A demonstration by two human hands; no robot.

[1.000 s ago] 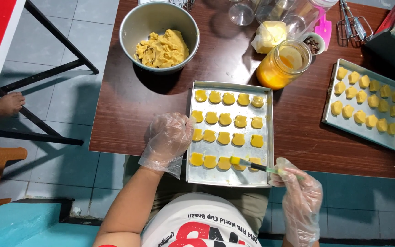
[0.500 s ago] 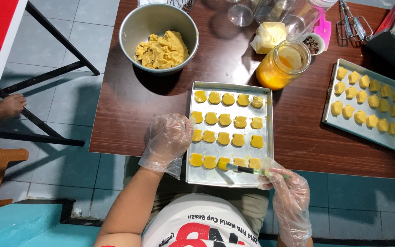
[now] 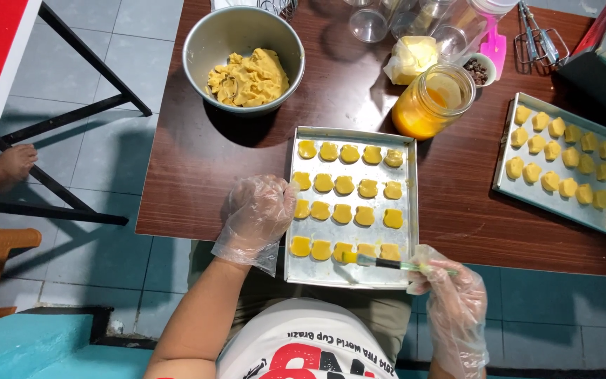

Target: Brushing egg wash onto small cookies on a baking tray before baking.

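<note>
My pastry brush (image 3: 387,263) lies across the near edge of the baking tray (image 3: 351,277), its bristles touching the front-row cookie (image 3: 348,250). It looks light and stiff with a thin, slick handle, best pinched near the tail, which is where my right hand (image 3: 454,309) closes on it, fingers curled inside a crinkled plastic glove. My left hand (image 3: 257,214), also gloved and loosely spread, rests on the tray's rim at nine o'clock and holds nothing. The cookies look soft, glossy and easily dented. At twelve o'clock stands a glass jar (image 3: 433,102) of yellow liquid, at eleven a metal bowl (image 3: 243,60) of lumpy dough, and at two a second tray (image 3: 562,161).
</note>
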